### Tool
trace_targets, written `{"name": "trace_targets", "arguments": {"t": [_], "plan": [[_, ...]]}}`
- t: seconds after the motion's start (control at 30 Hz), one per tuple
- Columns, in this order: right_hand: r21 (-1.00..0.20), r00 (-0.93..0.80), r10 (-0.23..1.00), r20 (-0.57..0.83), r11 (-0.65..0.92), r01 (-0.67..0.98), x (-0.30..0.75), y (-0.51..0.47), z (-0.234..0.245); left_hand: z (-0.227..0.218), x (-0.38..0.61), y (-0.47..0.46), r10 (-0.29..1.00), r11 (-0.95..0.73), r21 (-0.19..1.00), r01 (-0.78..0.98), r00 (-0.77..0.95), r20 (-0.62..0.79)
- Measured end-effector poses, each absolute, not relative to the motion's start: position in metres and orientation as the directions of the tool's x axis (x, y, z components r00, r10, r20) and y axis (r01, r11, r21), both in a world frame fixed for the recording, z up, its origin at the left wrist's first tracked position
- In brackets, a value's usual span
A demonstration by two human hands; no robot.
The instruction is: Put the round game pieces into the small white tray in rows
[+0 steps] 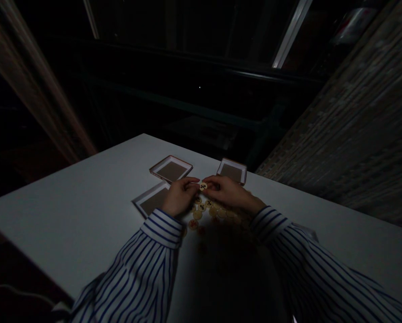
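The left hand and right hand meet over the white desk, each grip pinched narrow on one marked round token. The token is held up between their fingertips, just above a heap of discs. Three square trays lie near: one beside the left hand, one beyond it, and one just past the right hand.
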State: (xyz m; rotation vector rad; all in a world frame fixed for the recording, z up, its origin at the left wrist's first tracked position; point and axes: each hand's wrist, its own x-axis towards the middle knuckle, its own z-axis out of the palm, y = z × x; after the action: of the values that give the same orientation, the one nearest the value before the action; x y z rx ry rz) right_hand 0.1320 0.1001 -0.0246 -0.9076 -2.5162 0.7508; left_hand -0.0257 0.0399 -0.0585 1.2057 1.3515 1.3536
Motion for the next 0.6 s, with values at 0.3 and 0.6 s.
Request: {"name": "trace_targets", "arguments": {"t": [0.3, 0.6], "plan": [[-0.394, -0.760, 0.628, 0.167, 0.749, 0.532, 0.1319, 0.0965, -0.0186, -0.0579, -0.0269, 0.0411, 0.972, -0.047, 0.986, 0.158, -0.220, 0.081], [-0.234, -0.758, 0.650, 0.050, 0.745, 0.624, 0.1368, 0.0972, -0.0247, -0.0641, -0.0326, 0.0448, 0.926, -0.087, 0.922, 0.378, -0.310, 0.214]]}}
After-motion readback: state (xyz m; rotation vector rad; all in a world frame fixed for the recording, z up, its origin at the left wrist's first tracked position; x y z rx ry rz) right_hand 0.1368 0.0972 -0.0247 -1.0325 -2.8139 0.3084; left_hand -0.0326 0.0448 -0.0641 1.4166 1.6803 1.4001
